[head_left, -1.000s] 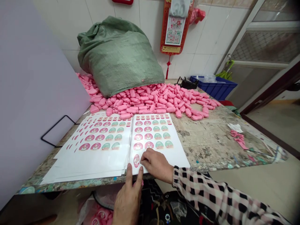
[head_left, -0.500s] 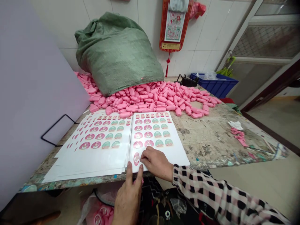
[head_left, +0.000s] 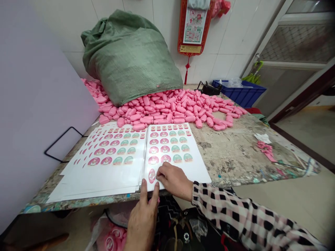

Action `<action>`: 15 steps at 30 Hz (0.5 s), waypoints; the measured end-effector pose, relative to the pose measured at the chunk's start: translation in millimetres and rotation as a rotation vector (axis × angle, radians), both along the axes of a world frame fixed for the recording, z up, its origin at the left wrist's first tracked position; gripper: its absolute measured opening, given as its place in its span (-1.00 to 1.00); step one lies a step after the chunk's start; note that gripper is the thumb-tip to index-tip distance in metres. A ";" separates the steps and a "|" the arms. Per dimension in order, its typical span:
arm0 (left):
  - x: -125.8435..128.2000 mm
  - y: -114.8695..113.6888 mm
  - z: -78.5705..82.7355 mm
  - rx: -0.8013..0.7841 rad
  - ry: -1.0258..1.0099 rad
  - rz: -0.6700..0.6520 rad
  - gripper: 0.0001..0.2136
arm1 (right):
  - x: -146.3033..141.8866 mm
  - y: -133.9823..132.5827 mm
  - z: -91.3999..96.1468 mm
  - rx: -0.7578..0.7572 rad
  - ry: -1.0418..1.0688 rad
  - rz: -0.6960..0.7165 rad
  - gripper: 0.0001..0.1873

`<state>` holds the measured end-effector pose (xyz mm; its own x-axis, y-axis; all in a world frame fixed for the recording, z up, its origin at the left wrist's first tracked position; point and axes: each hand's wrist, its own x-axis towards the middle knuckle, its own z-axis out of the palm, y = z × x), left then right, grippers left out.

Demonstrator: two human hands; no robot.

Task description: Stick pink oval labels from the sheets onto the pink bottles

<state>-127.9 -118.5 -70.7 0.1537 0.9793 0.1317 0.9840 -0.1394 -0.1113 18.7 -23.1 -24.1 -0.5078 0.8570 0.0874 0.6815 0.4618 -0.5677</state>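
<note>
My right hand (head_left: 174, 179) rests on the right-hand sticker sheet (head_left: 192, 170), its fingers pinched together at the right edge of an oval pink sticker (head_left: 152, 176). Below it, my left hand (head_left: 143, 212) is at the sheet's front edge, with index and middle fingers stretched out and spread. A bit of pink shows between and beside those fingers; it looks like a small pink bottle (head_left: 158, 200) held under the hand, mostly hidden. Pink and green stickers fill rows higher up the sheet. More overlapping sticker sheets (head_left: 96, 177) lie to the left.
Behind the sheets spreads a heap of small pink bottles (head_left: 180, 109), beneath a green woven sack (head_left: 136, 62). A blue crate (head_left: 240, 94) stands at the back right. White tissue (head_left: 262, 138) lies on the worn table (head_left: 230, 150). Under the table edge, a clear bag (head_left: 98, 232) contains pink bottles.
The view has shifted very slightly. Both hands keep the same place and pose at the oval sticker.
</note>
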 end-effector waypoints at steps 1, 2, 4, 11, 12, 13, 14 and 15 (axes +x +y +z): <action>-0.4 0.1 -1.1 0.006 -0.005 -0.007 -0.58 | 0.1 -0.2 0.4 0.000 0.001 0.002 -0.86; -0.8 0.0 -2.3 0.012 -0.011 -0.012 -0.58 | 0.2 -0.6 1.0 0.001 0.001 0.004 -0.87; -1.4 -0.3 -4.5 0.025 -0.022 -0.017 -0.57 | 0.4 -1.6 2.5 0.004 -0.003 0.003 -0.86; 0.6 -1.7 -6.4 0.033 -0.031 -0.002 -0.55 | 0.2 -6.7 3.9 0.032 -0.043 -0.005 -0.85; 1.3 -1.8 -6.6 0.043 -0.032 0.002 -0.55 | 0.0 -7.4 3.4 0.041 -0.048 -0.007 -0.85; 1.9 -1.8 -7.0 0.052 -0.033 0.007 -0.55 | -0.3 -7.9 2.6 0.051 -0.053 -0.007 -0.85; 2.4 -1.7 -7.9 0.059 -0.034 0.017 -0.55 | -0.7 -8.5 1.7 0.064 -0.058 -0.008 -0.85; 2.6 -1.4 -9.2 0.063 -0.036 0.029 -0.55 | -1.1 -9.0 0.5 0.077 -0.060 -0.007 -0.85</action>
<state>-125.3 -119.9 -79.9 0.1197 0.9728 0.1983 0.9910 -0.1049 -0.0835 17.7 -32.1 -23.5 -0.5082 0.8524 0.1226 0.7168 0.4976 -0.4885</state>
